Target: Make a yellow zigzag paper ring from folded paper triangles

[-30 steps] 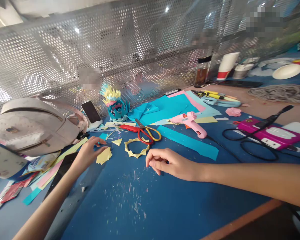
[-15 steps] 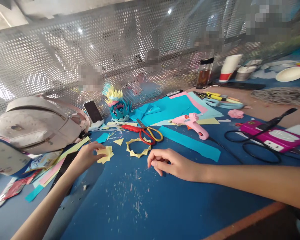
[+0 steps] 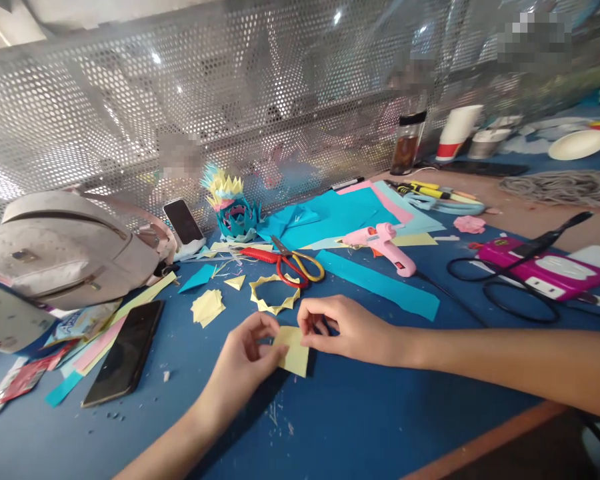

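Observation:
A small yellow paper square (image 3: 295, 355) is pinched between thumb and fingers of my left hand (image 3: 247, 353). At its upper right corner, the closed thumb and fingertips of my right hand (image 3: 337, 328) grip the same paper. Behind my hands lies a ring of yellow folded paper points (image 3: 275, 309), close to the scissors (image 3: 297, 261) with red and yellow handles. To the left is a pile of yellow paper pieces (image 3: 209, 307), with a yellow triangle (image 3: 235, 283) beyond it. A pink glue gun (image 3: 385, 245) rests behind my right hand.
A blue paper strip (image 3: 380, 287) lies beyond my right forearm. On the left are a black phone (image 3: 125, 353), a backpack (image 3: 75, 247) and coloured strips. At the back stands a blue and yellow paper model (image 3: 233, 207). A purple power strip (image 3: 545, 268) with cables sits right.
My left hand has moved right from the yellow pile, bringing a yellow square in front of me. My right hand has closed on that square's corner.

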{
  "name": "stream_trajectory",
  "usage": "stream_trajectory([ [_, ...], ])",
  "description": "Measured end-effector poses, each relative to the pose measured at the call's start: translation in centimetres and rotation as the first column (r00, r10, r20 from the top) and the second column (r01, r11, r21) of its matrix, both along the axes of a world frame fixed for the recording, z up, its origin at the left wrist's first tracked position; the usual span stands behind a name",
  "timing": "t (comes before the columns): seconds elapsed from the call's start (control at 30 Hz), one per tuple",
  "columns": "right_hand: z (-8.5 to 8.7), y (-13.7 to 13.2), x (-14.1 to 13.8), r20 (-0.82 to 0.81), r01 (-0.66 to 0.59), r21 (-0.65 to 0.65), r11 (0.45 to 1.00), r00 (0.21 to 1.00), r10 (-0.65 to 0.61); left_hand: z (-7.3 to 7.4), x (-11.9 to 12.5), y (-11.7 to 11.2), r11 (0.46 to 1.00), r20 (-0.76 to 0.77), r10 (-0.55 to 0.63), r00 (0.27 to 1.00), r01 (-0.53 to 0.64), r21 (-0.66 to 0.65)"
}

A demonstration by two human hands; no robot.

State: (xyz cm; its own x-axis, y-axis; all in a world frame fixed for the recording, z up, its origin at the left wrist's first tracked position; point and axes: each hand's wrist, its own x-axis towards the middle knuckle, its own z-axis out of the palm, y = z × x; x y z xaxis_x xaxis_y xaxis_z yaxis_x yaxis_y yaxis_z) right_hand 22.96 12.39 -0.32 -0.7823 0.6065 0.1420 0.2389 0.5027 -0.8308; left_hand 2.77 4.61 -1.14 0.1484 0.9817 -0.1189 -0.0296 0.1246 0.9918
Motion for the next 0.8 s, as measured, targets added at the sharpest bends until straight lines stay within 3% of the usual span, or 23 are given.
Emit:
stream_trajectory([
  [0.17, 0.2, 0.2, 0.0, -0.05, -0.001, 0.039, 0.999, 0.999, 0.003, -0.1, 1.0, -0.7, 0.997, 0.089, -0.073, 0.993, 0.073, 0.0],
  [0.23, 0.3, 0.3, 0.0, -0.044, -0.014, 0.093, 0.996, 0.999, 0.018, 0.3, 0.5, -0.8, 0.995, -0.02, -0.084, 0.996, 0.085, 0.059],
  [0.3, 0.3, 0.4, 0.0, -0.028, -0.04, 0.162, 0.986, 0.999, 0.045, 0.8, -0.3, -0.9, 0.975, -0.266, -0.032, 0.964, 0.088, 0.203],
  [0.37, 0.2, 0.5, 0.1, -0.002, -0.075, 0.224, 0.972, 0.997, 0.078, 1.1, -1.2, -1.0, 0.874, -0.542, 0.123, 0.831, 0.168, 0.456],
  [0.43, 0.0, 0.6, 0.2, 0.033, -0.103, 0.273, 0.956, 0.995, 0.098, 1.3, -1.8, -1.2, 0.72, -0.686, 0.25, 0.684, 0.342, 0.604],
  [0.5, -0.2, 0.6, 0.2, 0.062, -0.114, 0.309, 0.944, 0.993, 0.099, 1.2, -2.0, -1.4, 0.583, -0.747, 0.312, 0.587, 0.503, 0.638],
  [0.57, -0.3, 0.5, 0.2, 0.074, -0.109, 0.338, 0.935, 0.993, 0.089, 1.1, -1.9, -1.7, 0.485, -0.783, 0.328, 0.529, 0.617, 0.62],
  [0.63, -0.3, 0.4, 0.1, 0.079, -0.097, 0.352, 0.931, 0.994, 0.073, 0.9, -1.6, -1.9, 0.437, -0.811, 0.34, 0.475, 0.684, 0.584],
  [0.7, -0.3, 0.4, 0.1, 0.079, -0.084, 0.344, 0.935, 0.995, 0.06, 0.7, -1.5, -1.9, 0.432, -0.833, 0.347, 0.43, 0.716, 0.549],
  [0.8, -0.2, 0.4, 0.1, 0.047, -0.093, 0.313, 0.945, 0.995, 0.083, 0.3, -1.7, -1.7, 0.42, -0.823, 0.381, 0.422, 0.714, 0.56],
])
